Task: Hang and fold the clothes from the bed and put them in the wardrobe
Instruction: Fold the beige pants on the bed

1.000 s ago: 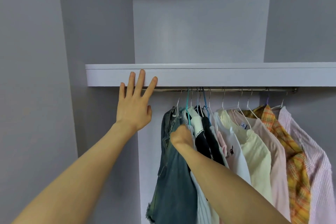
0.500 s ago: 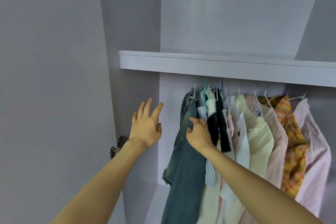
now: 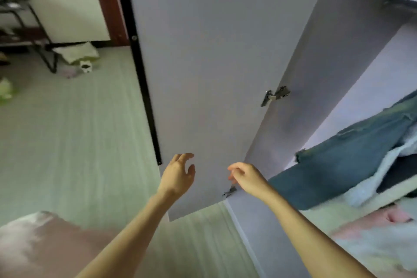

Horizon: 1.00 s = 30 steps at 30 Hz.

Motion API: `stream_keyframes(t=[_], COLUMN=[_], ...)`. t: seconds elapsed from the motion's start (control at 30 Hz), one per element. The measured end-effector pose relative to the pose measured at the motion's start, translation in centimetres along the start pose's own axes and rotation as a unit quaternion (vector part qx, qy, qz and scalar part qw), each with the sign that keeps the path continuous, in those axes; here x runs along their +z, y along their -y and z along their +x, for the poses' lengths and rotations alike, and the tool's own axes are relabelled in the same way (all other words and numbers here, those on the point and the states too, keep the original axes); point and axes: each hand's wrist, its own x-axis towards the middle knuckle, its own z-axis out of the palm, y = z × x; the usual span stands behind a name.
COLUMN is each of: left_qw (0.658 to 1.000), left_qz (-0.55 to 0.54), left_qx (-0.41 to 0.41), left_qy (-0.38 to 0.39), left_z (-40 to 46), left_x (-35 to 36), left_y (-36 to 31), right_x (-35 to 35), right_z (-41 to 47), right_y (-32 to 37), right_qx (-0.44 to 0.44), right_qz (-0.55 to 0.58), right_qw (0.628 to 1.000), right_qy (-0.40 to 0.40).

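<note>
Lilac-grey wardrobe door (image 3: pixel 203 63) stands open, filling the middle of the tilted, blurred view, a metal hinge (image 3: pixel 275 95) on its inner edge. Left hand (image 3: pixel 178 176) and right hand (image 3: pixel 246 177) hang before it, fingers loosely curled, holding nothing. Hung clothes, with denim (image 3: pixel 343 165) foremost, show at right inside the wardrobe. Pale floor (image 3: pixel 79 137), a dark rack (image 3: pixel 33 29) and a brownish bed corner (image 3: pixel 45 244) lie left.

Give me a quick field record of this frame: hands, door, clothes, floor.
left hand: empty, fingers loosely spread, in front of the wardrobe door
right hand: empty, fingers loosely curled, no grip on anything
door: open, hinge visible
clothes: denim garment hanging in the wardrobe, lighter garments beside it, blurred
floor: pale planks, small items far left
</note>
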Motion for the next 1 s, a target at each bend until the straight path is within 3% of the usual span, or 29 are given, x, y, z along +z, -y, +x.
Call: stream_keyframes(t=[0.1,0.2,0.4,0.47,0.53,0.73,1.0], left_qw=[0.988,0.966,0.884,0.839,0.803,0.739,0.691], left_qz=[-0.009,-0.010,-0.015,-0.024,-0.023,-0.034,-0.028], left_qx=[-0.134,-0.207,-0.353,-0.404,-0.434,-0.454,-0.445], left_qy=[-0.083,-0.156,-0.307,-0.363,-0.407,-0.497,-0.568], left_z=[-4.9,-9.6,-21.6,-26.0,-28.8,-31.9,-29.5], left_x=[-3.3,-6.3,-11.0,-12.8,-14.5,-21.0,-34.7], left_y=[5.1,8.0,12.6,14.1,15.5,21.2,31.2], right_x=[5.8,10.9,22.8,27.5,30.9,39.7,50.9], right_z=[1.3,1.5,-2.2,-4.2,-5.8,-7.3,-3.5], right_y=[2.3,5.4,12.3,15.0,17.4,25.5,41.2], right_qx=[-0.059,-0.110,-0.211,-0.242,-0.266,-0.316,-0.353], right_qz=[-0.037,-0.058,-0.093,-0.104,-0.119,-0.146,-0.148], right_qw=[0.988,0.967,0.894,0.858,0.827,0.764,0.745], right_qy=[0.140,0.223,0.384,0.440,0.480,0.543,0.546])
